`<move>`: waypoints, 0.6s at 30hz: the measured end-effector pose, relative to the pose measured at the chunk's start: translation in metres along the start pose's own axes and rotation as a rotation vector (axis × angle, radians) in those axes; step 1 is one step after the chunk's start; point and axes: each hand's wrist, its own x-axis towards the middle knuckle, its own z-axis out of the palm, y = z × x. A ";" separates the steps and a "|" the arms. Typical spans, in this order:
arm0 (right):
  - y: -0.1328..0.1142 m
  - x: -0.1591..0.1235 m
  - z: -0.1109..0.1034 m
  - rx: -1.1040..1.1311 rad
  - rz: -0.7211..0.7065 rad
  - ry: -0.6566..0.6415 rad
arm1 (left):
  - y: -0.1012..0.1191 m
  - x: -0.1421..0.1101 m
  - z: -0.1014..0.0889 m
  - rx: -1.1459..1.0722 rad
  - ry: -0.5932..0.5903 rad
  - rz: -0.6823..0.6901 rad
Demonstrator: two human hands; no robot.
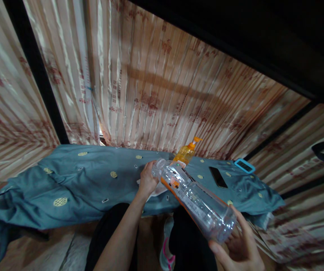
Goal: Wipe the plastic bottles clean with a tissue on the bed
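Observation:
A clear plastic bottle (pixel 196 199) with an orange label lies tilted across the middle, its base toward me. My right hand (pixel 239 244) grips that base at the lower right. My left hand (pixel 147 178) is closed round the bottle's neck and cap end, with a white cloth or paper (pixel 158 190) under it. Behind the bottle stands an orange pump bottle (pixel 186 152) on a teal cloth (pixel 94 180) covering a low surface.
A black phone (pixel 218 177) and a small blue-framed device (pixel 244 165) lie on the teal cloth at the right. Striped beige curtains (pixel 156 86) hang behind. My dark-trousered legs and a pink-trimmed shoe (pixel 166 248) are below, on a wooden floor.

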 end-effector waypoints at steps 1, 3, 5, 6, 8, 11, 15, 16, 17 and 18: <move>0.001 0.000 -0.001 -0.005 0.005 0.004 | 0.000 0.000 0.000 0.001 -0.001 -0.004; 0.003 0.000 -0.002 -0.011 0.012 0.001 | 0.000 0.000 0.000 0.004 0.000 -0.014; 0.004 -0.001 -0.003 0.007 0.005 -0.016 | 0.000 0.000 0.000 0.002 0.003 -0.018; 0.005 -0.001 -0.004 0.020 -0.001 -0.027 | 0.000 0.000 0.000 0.002 0.001 -0.018; 0.006 -0.001 -0.004 0.038 -0.003 -0.040 | 0.000 0.000 0.000 0.001 0.000 -0.015; 0.007 -0.002 -0.003 0.036 0.007 -0.039 | 0.000 0.000 0.000 -0.004 0.010 -0.013; 0.005 -0.002 -0.002 0.027 0.017 -0.037 | 0.000 0.000 0.000 -0.001 0.011 -0.012; 0.005 -0.001 -0.001 0.028 0.019 -0.037 | 0.000 0.000 0.000 0.002 0.008 -0.013; 0.005 -0.001 -0.001 0.033 0.015 -0.040 | -0.001 0.000 0.000 0.004 0.006 -0.013; 0.005 0.000 -0.001 0.039 0.005 -0.045 | -0.001 0.000 0.000 0.006 0.004 -0.013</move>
